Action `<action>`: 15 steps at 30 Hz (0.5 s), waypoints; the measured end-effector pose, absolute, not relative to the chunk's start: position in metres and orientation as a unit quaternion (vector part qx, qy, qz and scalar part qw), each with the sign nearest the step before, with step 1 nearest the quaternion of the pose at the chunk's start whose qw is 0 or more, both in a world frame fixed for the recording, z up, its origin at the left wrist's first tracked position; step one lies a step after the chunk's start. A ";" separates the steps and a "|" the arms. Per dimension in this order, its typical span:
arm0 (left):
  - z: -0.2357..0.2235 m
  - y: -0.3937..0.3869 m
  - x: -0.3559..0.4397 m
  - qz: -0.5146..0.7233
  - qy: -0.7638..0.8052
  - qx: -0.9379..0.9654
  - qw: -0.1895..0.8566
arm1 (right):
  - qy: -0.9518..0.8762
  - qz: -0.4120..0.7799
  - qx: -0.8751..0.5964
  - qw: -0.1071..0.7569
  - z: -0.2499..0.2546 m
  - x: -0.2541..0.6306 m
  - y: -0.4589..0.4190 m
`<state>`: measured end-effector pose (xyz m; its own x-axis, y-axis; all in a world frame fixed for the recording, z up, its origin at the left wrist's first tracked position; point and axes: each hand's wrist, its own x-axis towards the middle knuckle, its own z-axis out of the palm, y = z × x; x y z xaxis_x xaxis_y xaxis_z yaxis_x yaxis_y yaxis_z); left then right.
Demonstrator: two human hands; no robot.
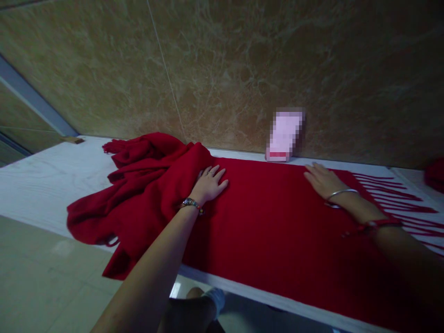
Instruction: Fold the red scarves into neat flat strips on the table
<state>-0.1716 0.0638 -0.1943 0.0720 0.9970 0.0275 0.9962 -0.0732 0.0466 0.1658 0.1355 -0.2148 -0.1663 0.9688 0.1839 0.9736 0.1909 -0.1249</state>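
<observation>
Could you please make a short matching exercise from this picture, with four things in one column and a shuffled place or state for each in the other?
Things
1. left hand
2. right hand
3. fringe at the picture's right
4. pink item

Places and states
A. by the wall, beyond the scarf
B. silver bangle at the wrist
C. loose strands over the white shelf
D. beside the scarf's bunched part

Pairs: 1-D, 2-B, 3-C, 4-A
</observation>
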 end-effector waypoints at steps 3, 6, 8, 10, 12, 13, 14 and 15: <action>-0.193 0.063 -0.171 0.022 0.683 0.730 0.008 | -0.839 0.028 -0.534 0.099 -0.195 0.078 0.112; -0.192 0.062 -0.171 0.020 0.683 0.730 0.008 | -0.880 0.077 -0.466 0.049 -0.189 0.015 0.090; -0.192 0.062 -0.172 0.021 0.683 0.730 0.010 | -0.890 0.084 -0.448 0.012 -0.191 -0.002 0.082; -0.193 0.063 -0.172 0.024 0.682 0.731 0.010 | -0.886 0.079 -0.456 -0.018 -0.196 0.004 0.081; -0.194 0.063 -0.173 0.028 0.679 0.733 0.009 | -0.870 0.069 -0.486 -0.033 -0.202 0.032 0.089; -0.194 0.063 -0.173 0.031 0.678 0.734 0.007 | -0.859 0.064 -0.507 -0.037 -0.206 0.054 0.095; -0.195 0.064 -0.173 0.033 0.677 0.735 0.005 | -0.842 0.055 -0.535 -0.036 -0.211 0.079 0.101; -0.195 0.064 -0.174 0.035 0.676 0.736 0.003 | -0.825 0.043 -0.562 -0.033 -0.216 0.109 0.108</action>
<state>-0.1735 0.0639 -0.1952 0.0831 0.9954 0.0478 0.9949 -0.0856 0.0527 0.1087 0.1084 -0.2155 -0.3650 0.9252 -0.1035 0.9310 0.3635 -0.0335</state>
